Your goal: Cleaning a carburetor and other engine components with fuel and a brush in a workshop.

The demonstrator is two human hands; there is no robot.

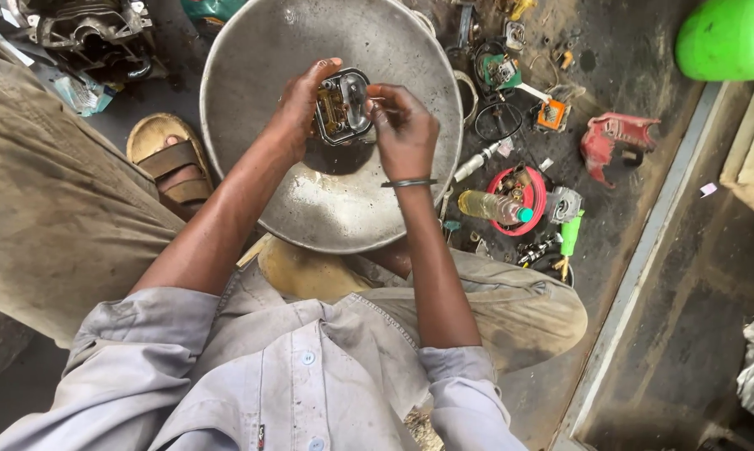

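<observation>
The person's left hand (298, 108) is wrapped around the left side of a small boxy metal engine part with a brass-coloured inside (341, 106), fingers curled over its far edge so it's gripped firmly. The right hand (404, 129) comes in from the right with fingertips pinched together right at the part's right edge; whether something tiny sits between them is too small to tell. A thin dark bangle (409, 182) sits on that wrist.

The part hangs over the middle of a big round dented grey metal basin (335, 209), which sits on the grimy floor just beyond the person's knees.

Right of the basin there's a scatter of bits: a red round dish with small parts (523, 179), a clear plastic bottle of yellowish liquid (494, 206) lying across it, and a red plastic cover (615, 140) further right. A sandalled foot (170, 160) shows at the basin's left.
</observation>
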